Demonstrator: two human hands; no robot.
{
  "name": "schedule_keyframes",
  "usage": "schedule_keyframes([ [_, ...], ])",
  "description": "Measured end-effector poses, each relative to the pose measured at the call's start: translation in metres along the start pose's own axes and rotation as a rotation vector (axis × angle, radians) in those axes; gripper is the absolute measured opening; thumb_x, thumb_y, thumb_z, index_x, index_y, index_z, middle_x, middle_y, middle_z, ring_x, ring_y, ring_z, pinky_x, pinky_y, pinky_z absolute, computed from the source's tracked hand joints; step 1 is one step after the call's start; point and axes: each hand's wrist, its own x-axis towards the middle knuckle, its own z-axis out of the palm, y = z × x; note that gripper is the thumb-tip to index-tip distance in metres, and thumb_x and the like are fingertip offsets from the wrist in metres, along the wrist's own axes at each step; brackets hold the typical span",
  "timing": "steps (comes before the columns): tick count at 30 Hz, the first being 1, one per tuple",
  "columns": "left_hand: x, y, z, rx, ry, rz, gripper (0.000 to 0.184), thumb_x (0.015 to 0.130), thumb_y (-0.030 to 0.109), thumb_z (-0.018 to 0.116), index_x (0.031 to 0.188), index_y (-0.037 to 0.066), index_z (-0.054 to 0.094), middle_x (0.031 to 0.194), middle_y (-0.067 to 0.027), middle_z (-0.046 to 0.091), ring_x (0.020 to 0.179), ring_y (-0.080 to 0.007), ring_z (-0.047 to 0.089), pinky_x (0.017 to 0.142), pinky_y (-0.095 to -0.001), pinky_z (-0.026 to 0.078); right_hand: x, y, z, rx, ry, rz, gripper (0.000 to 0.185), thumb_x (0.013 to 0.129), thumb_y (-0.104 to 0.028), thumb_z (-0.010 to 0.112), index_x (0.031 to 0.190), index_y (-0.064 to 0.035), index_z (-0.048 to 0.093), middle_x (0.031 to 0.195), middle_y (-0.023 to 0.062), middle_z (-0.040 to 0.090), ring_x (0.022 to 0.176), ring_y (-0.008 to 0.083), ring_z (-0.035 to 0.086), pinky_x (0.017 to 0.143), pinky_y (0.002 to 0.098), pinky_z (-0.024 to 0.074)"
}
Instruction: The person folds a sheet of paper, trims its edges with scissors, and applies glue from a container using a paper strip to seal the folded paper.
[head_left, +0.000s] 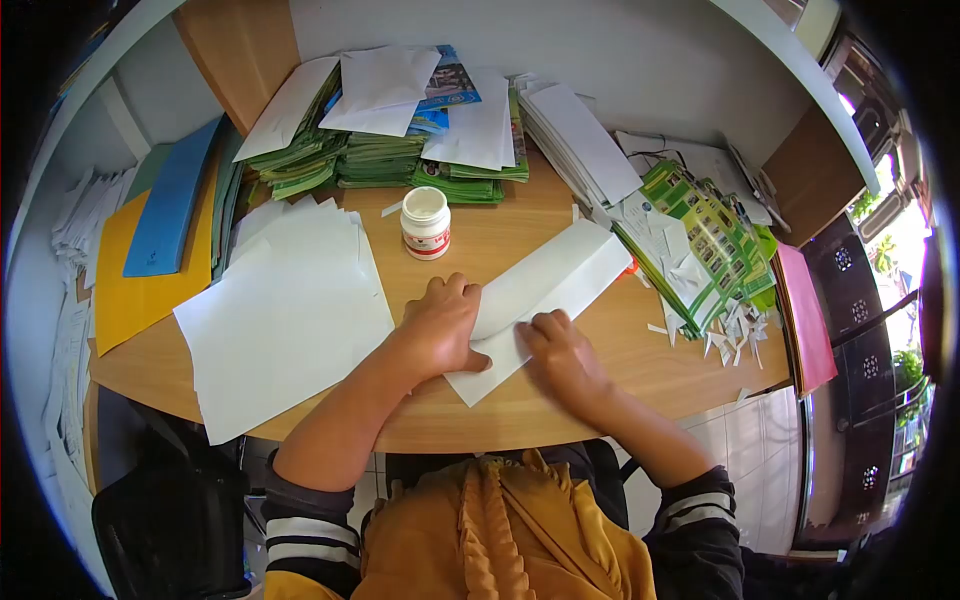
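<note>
A white sheet of paper (555, 275) lies at a slant in front of me, folded lengthwise, with a rolled-over flap along its far side. My left hand (440, 325) grips its near left end, fingers curled and thumb pressing on the paper. With fingers closed, my right hand (565, 360) pinches or presses the paper near its front edge; whether something small is between the fingertips is hidden. Beyond my hands stands an uncapped white jar (427, 225) with a red-and-white label. A stack of white sheets (290, 320) lies left of my left forearm.
Piles of green printed booklets (380, 160) and white envelopes (580, 140) line the back. More green printed sheets (700, 240) and paper scraps (738, 335) lie at right, beside a pink folder (805, 320). Blue (172, 205) and yellow folders (150, 290) lean at left.
</note>
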Motion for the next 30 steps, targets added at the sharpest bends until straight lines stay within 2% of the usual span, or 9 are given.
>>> schedule_keyframes([
  [2,0.001,-0.002,0.003,0.004,0.014,0.009,0.065,0.063,0.025,0.077,0.114,0.002,0.045,0.111,-0.0134,0.045,0.102,-0.03,0.045,0.081,-0.0381,0.045,0.0,0.003,-0.001,-0.029,0.006,0.029,0.029,0.073,-0.003,0.058,0.101,0.0001,0.06,0.094,0.0116,0.054,0.084,0.0273,0.052,0.073,0.0322,0.0463],
  [6,0.003,-0.007,0.009,-0.019,0.077,0.062,0.061,0.061,0.029,0.078,0.105,-0.001,0.049,0.105,-0.013,0.046,0.094,-0.0283,0.046,0.072,-0.0403,0.046,-0.001,0.006,-0.009,0.12,0.072,-0.076,0.029,0.072,-0.005,0.058,0.101,-0.0007,0.06,0.092,0.0117,0.054,0.084,0.0278,0.052,0.073,0.0332,0.0461],
  [12,0.002,-0.006,0.009,-0.008,0.096,0.067,0.062,0.061,0.03,0.078,0.106,-0.001,0.049,0.106,-0.0129,0.046,0.095,-0.0283,0.046,0.071,-0.0396,0.047,0.005,0.021,-0.011,0.008,0.011,-0.008,0.025,0.069,-0.004,0.058,0.094,-0.0016,0.061,0.087,0.0119,0.053,0.084,0.029,0.051,0.073,0.0348,0.0455],
  [16,-0.001,0.0,0.0,-0.006,0.011,0.003,0.067,0.063,0.028,0.076,0.117,0.002,0.045,0.113,-0.013,0.044,0.103,-0.0298,0.044,0.083,-0.0378,0.045,0.012,0.067,-0.012,-0.073,0.013,0.124,0.018,0.068,-0.004,0.059,0.086,-0.0021,0.06,0.086,0.0129,0.053,0.084,0.0296,0.051,0.073,0.0353,0.0452],
  [19,-0.001,0.0,0.0,-0.007,0.01,0.005,0.068,0.063,0.028,0.076,0.117,0.002,0.045,0.113,-0.013,0.044,0.103,-0.0299,0.044,0.083,-0.0377,0.045,0.016,0.099,-0.016,-0.101,-0.003,0.176,0.019,0.068,-0.004,0.06,0.086,-0.0015,0.062,0.085,0.0131,0.053,0.084,0.0299,0.051,0.075,0.0357,0.0457],
  [21,-0.001,-0.001,0.0,-0.009,0.006,0.002,0.069,0.063,0.029,0.076,0.118,0.002,0.045,0.114,-0.013,0.044,0.103,-0.03,0.044,0.082,-0.0377,0.045,0.019,0.116,-0.015,-0.218,0.012,0.186,0.015,0.07,0.0,0.056,0.085,-0.0006,0.06,0.092,0.0146,0.053,0.086,0.0311,0.051,0.074,0.0369,0.0476],
  [26,-0.001,0.001,-0.002,-0.006,-0.008,-0.004,0.069,0.063,0.029,0.076,0.118,0.002,0.045,0.115,-0.0132,0.044,0.103,-0.0301,0.044,0.083,-0.0378,0.045,0.023,0.137,-0.009,-0.237,0.054,0.188,0.017,0.071,0.0,0.056,0.087,-0.0004,0.062,0.097,0.0152,0.055,0.092,0.0316,0.051,0.074,0.0374,0.0481],
  [30,-0.001,0.001,0.001,-0.007,0.016,-0.002,0.069,0.062,0.028,0.077,0.118,0.002,0.045,0.114,-0.0132,0.045,0.103,-0.0299,0.045,0.083,-0.0379,0.045,0.025,0.137,-0.017,-0.244,0.084,0.285,0.022,0.068,0.001,0.06,0.089,0.0001,0.064,0.094,0.0144,0.057,0.087,0.0299,0.054,0.076,0.0349,0.0479],
])
